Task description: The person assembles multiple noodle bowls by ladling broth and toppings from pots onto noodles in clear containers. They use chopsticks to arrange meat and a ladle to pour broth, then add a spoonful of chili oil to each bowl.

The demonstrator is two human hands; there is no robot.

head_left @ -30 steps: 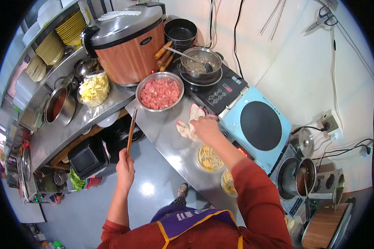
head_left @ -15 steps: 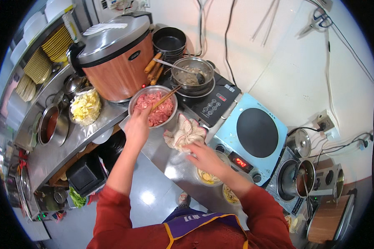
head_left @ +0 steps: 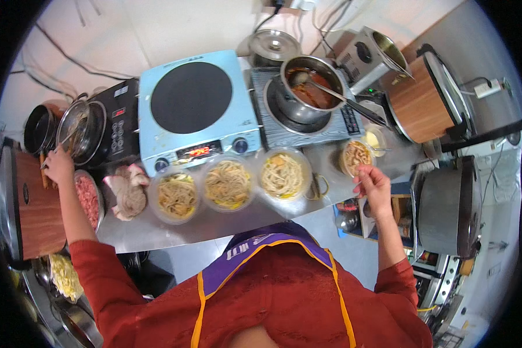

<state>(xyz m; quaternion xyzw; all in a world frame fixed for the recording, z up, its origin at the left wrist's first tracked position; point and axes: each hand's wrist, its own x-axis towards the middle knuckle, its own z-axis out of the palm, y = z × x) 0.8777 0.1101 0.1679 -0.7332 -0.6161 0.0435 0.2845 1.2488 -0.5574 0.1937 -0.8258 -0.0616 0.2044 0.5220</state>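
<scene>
My left hand (head_left: 59,166) is at the near side of a steel pot (head_left: 74,123) on a black induction cooker, its fingers closed around the handle end of a ladle (head_left: 69,137) leaning in the pot. A bowl of raw minced meat (head_left: 87,200) is partly hidden behind my left forearm. My right hand (head_left: 374,188) is over the near rim of a small tub of brownish cut pieces (head_left: 355,156). Its fingertips are pinched together; what they hold, if anything, is too small to make out. Three clear round tubs of noodles (head_left: 176,196) stand along the counter between my hands.
A blue cooker (head_left: 192,104) with a round black plate stands behind the tubs. Right of it, a steel pot of red-brown sauce (head_left: 309,87) holds a ladle whose handle (head_left: 365,111) juts toward me. A crumpled cloth (head_left: 129,194) lies by the meat; a wood-patterned rice cooker (head_left: 423,95) stands far right.
My view has swung right. My left hand has left the chopsticks in the minced meat and gone to the ladle. My right hand has moved from the cloth to the small tub at the right.
</scene>
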